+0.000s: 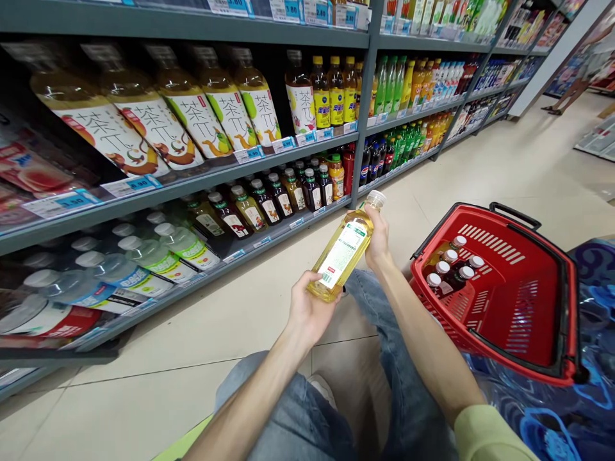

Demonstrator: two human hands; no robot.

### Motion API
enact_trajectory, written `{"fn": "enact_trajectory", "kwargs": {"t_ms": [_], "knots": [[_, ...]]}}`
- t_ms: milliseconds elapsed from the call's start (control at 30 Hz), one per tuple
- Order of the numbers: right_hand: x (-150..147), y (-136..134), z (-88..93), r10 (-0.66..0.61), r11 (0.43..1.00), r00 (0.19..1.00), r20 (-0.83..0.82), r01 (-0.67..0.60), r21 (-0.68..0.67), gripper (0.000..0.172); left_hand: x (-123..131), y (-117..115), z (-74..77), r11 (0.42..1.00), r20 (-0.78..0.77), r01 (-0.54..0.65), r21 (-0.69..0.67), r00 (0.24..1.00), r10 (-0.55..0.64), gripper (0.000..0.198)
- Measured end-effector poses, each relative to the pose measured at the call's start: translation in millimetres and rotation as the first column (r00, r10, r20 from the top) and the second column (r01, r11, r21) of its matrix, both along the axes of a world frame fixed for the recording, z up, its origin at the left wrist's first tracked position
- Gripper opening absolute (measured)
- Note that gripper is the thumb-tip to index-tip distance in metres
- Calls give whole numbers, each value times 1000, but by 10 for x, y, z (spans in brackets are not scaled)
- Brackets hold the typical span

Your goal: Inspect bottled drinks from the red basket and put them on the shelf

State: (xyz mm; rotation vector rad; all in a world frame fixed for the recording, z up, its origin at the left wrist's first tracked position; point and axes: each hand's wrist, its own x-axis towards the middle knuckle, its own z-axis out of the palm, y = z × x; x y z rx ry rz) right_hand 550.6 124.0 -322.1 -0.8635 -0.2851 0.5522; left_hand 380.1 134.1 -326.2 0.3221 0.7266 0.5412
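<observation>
A clear bottle of yellow liquid [340, 256] with a white and green label is held tilted in front of me, its pale cap toward the upper right. My left hand [312, 307] grips its lower end, thumb on the label side. Wrapped round the upper part near the cap is my right hand [378, 237]. To the right, a red shopping basket [500, 256] holds several small bottles [449, 266] with white caps, standing together at its left end.
Shelves [192, 173] of drinks run along the left and into the distance. Under and behind the basket are large blue-tinted water bottles [548, 410]. Someone's legs [571, 89] show far off at upper right. My knees are below my hands.
</observation>
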Motion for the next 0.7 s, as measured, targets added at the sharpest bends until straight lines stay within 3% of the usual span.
{"fn": "enact_trajectory", "kwargs": {"t_ms": [167,467,600,700], "knots": [[93,-18,15,-10,1000,998,-63,11,15,38,12,-26,-8,998,104,45,53,993,-50,49],[146,-70,89,108,984,990,-89,-94,153,32,18,-61,29,988,126,23,149,991,-42,34],[160,-112,125,126,970,987,-97,-101,222,26,5,-84,15,999,119,46,26,992,-49,25],[183,-154,131,151,962,985,-81,-128,239,33,8,-119,-14,992,95,126,-29,988,-123,33]]}}
